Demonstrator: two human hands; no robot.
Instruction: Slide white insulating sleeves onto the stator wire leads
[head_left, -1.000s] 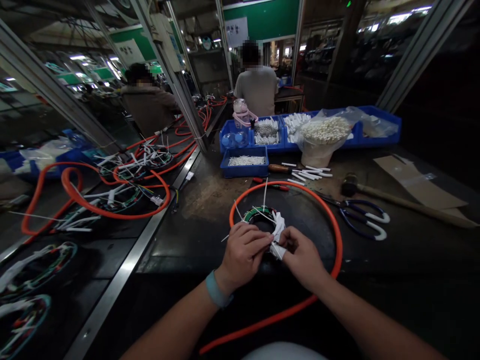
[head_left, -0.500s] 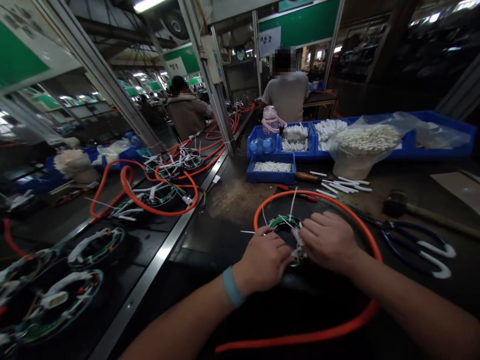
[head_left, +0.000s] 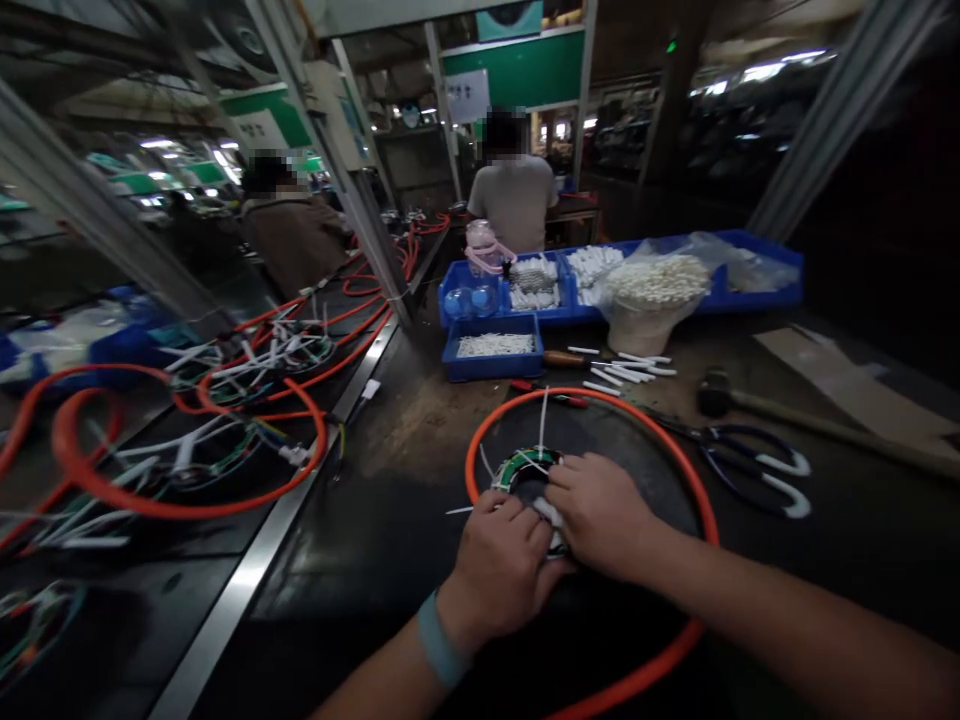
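Note:
A ring-shaped part with green and white windings lies on the dark bench, with thin white ties sticking up and out of it. My left hand, with a blue band at the wrist, curls its fingers over the ring's near left side. My right hand is closed at the ring's right side, by a small white piece between the two hands. What either set of fingertips pinches is hidden. A thick orange tube loops around the ring and passes under my right forearm.
Blue bins of white sleeves and a small blue tray stand behind. Scissors, a mallet and a wooden-handled tool lie near. Left, a conveyor carries wired rings and orange tubes. Two people are farther back.
The view has turned to the right, so the bench things appear farther left. Both hands stay at the ring; my left hand's thumb now shows stretched toward my right hand.

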